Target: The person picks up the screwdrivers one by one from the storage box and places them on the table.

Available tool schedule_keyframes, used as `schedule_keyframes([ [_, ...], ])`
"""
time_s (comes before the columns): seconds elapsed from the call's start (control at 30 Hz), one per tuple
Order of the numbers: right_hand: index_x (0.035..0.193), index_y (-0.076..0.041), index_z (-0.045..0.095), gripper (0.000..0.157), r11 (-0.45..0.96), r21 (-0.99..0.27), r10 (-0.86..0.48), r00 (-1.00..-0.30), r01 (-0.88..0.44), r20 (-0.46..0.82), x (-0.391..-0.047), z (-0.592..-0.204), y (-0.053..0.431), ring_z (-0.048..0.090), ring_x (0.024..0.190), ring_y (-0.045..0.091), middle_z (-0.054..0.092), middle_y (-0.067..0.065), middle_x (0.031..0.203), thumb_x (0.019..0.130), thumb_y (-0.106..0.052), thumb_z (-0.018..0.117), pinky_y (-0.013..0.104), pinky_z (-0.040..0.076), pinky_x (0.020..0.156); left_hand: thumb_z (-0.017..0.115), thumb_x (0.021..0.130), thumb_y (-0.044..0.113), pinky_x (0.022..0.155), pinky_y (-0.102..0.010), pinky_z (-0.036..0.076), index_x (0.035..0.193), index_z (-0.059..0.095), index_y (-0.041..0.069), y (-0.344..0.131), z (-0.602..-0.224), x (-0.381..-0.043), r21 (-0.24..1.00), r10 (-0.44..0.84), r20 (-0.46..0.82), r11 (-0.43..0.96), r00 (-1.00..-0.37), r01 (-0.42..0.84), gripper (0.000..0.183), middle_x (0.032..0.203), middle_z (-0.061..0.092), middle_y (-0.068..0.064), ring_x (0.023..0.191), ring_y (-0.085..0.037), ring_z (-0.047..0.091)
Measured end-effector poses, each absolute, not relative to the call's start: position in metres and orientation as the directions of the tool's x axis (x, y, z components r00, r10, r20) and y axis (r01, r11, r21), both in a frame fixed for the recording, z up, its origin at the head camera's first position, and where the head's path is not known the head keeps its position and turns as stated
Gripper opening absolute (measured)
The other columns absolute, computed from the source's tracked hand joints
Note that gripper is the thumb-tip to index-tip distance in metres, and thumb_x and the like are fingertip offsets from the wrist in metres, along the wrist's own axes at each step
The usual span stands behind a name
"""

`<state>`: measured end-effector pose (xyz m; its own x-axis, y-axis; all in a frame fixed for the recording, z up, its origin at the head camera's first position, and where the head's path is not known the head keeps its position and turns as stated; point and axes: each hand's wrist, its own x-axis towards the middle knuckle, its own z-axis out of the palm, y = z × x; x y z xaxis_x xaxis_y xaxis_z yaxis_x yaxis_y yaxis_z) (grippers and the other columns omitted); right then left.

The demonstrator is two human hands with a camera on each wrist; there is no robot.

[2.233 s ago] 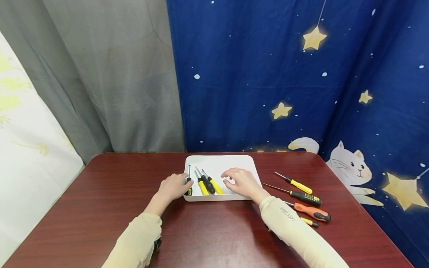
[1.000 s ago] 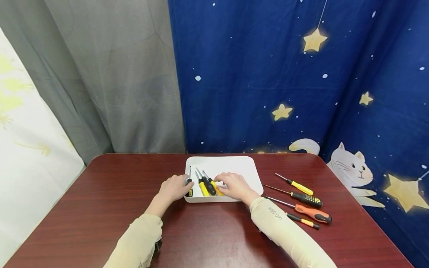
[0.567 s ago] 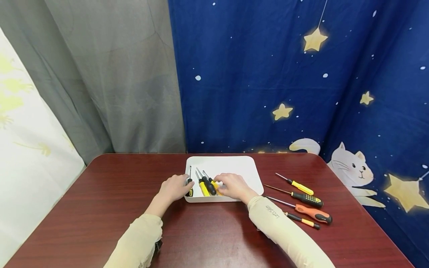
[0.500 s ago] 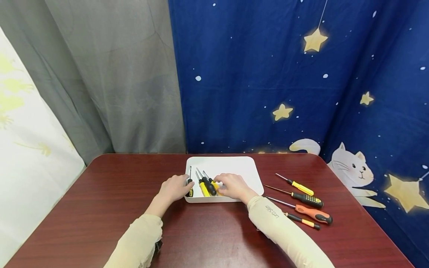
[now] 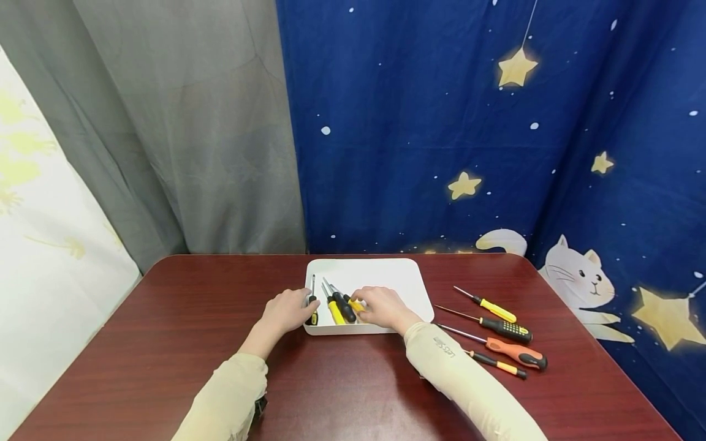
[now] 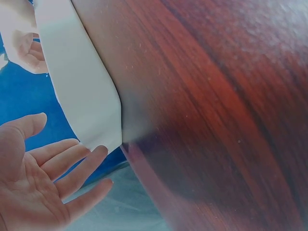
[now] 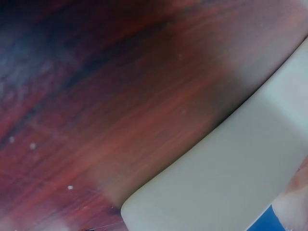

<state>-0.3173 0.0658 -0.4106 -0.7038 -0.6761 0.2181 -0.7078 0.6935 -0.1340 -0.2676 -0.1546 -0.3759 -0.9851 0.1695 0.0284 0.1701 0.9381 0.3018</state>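
Note:
A white tray [image 5: 386, 269] lies on the table with several screwdrivers inside. My right hand [image 5: 383, 306] pinches the yellow handle of a screwdriver [image 5: 358, 305] between thumb and fingers; its handle is partly hidden. Beside it lie a black-handled screwdriver [image 5: 344, 308] and a yellow-handled one [image 5: 335, 312]. At the tray's left end is a black-and-yellow screwdriver [image 5: 312, 315]. My left hand [image 5: 285, 310] is at that end, fingers extended by the tray wall; the left wrist view shows the fingertips at the tray's corner [image 6: 96, 115]. Only a blurred part of the right hand [image 7: 294, 204] enters the right wrist view.
Right of the tray, several screwdrivers lie on the table: a yellow-handled one [image 5: 496, 309], a black one [image 5: 507, 327], an orange one [image 5: 513, 351] and a black-and-orange one [image 5: 499, 364]. Curtains hang behind the table's far edge.
The right hand moved left across the tray to the yellow screwdriver and took hold of its handle, which has shifted slightly. The left hand stays at the tray's left end.

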Motion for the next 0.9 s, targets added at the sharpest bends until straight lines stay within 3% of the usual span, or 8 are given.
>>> schedule_keyframes([
  [0.27, 0.099, -0.011, 0.064, 0.029, 0.685, -0.174, -0.679, -0.707, -0.707, 0.2, -0.3177, -0.4104, 0.0628, 0.05, 0.068, 0.013, 0.059, -0.001, 0.082, 0.07, -0.012, 0.066, 0.03, 0.042, 0.063, 0.053, 0.085, 0.035, 0.063, -0.043, 0.044, 0.113, 0.058, 0.004, -0.1545, -0.3763, -0.2674, 0.299, 0.169, 0.027, 0.939, -0.985, 0.17, 0.042, 0.096, 0.061, -0.012, 0.08, -0.025, 0.056],
  [0.9, 0.105, -0.012, 0.061, 0.035, 0.715, -0.177, -0.66, -0.736, -0.677, 0.149, -0.3203, -0.4124, 0.0595, 0.054, 0.077, 0.014, 0.061, 0.001, 0.094, 0.071, -0.003, 0.062, 0.032, 0.042, 0.073, 0.054, 0.084, 0.034, 0.061, -0.043, 0.044, 0.111, 0.059, 0.004, -0.1547, -0.3775, -0.2679, 0.29, 0.175, 0.042, 0.94, -0.984, 0.18, 0.04, 0.092, 0.061, -0.012, 0.079, -0.026, 0.057],
])
